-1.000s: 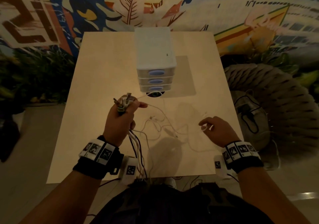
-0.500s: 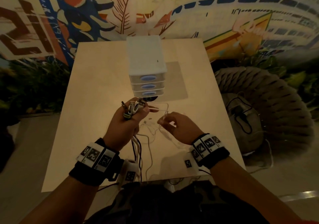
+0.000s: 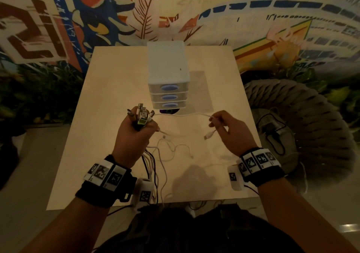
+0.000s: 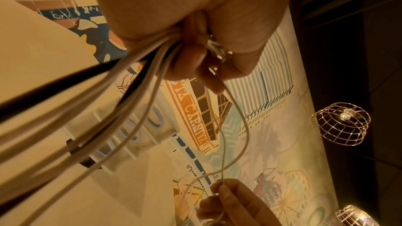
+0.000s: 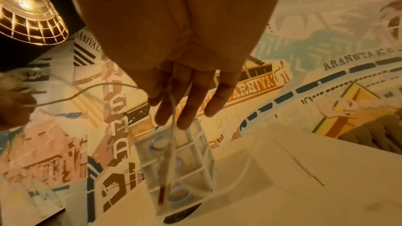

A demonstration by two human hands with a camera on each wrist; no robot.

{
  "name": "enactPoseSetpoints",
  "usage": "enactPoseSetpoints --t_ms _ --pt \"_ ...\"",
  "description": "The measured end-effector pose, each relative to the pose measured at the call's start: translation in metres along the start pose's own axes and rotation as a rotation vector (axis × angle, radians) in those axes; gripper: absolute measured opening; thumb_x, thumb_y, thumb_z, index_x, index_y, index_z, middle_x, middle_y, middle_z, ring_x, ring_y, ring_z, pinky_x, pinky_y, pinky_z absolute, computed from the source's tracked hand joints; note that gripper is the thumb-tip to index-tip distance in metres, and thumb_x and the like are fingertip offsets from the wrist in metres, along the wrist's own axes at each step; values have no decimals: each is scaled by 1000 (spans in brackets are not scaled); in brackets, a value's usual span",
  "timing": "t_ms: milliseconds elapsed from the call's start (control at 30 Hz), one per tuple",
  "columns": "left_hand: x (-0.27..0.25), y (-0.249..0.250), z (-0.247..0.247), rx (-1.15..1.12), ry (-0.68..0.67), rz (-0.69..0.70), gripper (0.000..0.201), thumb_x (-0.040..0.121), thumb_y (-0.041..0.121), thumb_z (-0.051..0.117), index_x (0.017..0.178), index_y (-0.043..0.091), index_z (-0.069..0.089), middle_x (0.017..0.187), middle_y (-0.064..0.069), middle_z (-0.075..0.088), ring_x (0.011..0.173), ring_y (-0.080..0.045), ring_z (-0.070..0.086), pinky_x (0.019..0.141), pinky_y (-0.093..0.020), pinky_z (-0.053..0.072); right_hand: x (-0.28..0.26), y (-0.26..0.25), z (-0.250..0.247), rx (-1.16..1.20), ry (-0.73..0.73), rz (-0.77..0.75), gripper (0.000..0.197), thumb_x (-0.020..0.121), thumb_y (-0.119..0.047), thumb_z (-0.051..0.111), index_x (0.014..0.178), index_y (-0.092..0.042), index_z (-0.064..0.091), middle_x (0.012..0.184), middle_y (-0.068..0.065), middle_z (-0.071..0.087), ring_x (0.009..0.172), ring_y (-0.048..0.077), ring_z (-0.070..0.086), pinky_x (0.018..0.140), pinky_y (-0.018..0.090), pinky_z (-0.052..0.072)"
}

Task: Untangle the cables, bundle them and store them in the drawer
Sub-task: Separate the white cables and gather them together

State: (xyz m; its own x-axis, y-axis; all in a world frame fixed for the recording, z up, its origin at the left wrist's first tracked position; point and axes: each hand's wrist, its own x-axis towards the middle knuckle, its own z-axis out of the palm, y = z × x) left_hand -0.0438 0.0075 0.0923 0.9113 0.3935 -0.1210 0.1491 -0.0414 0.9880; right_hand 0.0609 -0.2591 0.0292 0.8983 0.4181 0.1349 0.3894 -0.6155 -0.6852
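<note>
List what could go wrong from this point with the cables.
1. The left hand grips a bundle of cables by their plugs; a pull from the right hand on the white cable may drag others loose.
2. Slack strands loop across the table and could knot again.
3. All three drawers look shut, both hands busy.
</note>
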Motion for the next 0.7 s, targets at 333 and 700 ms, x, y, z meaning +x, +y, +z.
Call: enactPoseSetpoints --t_ms 333,700 --pt "-8 4 12 -12 -88 72 12 99 0 57 110 -3 57 105 -18 72 54 2 58 53 -7 42 -1 74 -24 -309 50 189 42 99 -57 42 86 -25 65 69 -3 52 71 26 56 68 37 47" --pt "-20 -15 10 234 -661 -40 17 95 24 66 106 13 72 105 -1 77 104 -11 71 97 -32 51 7 38 -17 227 105 165 32 92 -16 56 105 -44 64 108 -10 75 106 12 69 93 47 56"
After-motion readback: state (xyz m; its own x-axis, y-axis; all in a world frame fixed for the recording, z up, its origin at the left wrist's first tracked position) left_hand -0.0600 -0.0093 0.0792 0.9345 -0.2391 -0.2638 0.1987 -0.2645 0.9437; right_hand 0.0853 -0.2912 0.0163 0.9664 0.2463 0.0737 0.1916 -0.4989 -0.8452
